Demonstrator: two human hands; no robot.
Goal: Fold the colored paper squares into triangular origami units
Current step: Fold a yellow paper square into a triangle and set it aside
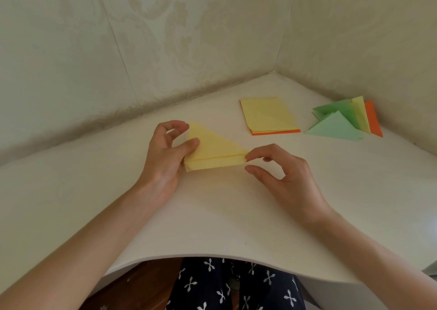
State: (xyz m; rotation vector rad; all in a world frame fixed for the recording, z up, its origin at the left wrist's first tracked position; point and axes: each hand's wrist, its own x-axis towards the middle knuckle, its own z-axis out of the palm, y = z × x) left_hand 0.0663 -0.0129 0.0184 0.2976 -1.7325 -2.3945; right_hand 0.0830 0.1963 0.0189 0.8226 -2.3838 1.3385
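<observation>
Left grip point(165, 149) was closed on the left end of the yellow paper point(212, 149), its thumb point(194, 142) pressed on top, probably to pin the layers so they could not slide while the fold was squared up. That paper, already a rough triangle with a strip showing along its lower edge, lay low over the white tabletop point(212, 215) between the two hands. Right grip point(283, 167) met its right-hand tip: the forefinger point(253, 153) touched the corner and the right thumb point(254, 169) sat just below it. Whether they truly pinched the corner I could not tell. It looked like an attempt to line up the edges before creasing. Farther right, a stack of unfolded squares point(268, 115), yellow over orange, waited within easy reach. Beyond it, near the wall, lay the finished triangles point(335, 127), green, yellow and orange, set well apart from the work.
</observation>
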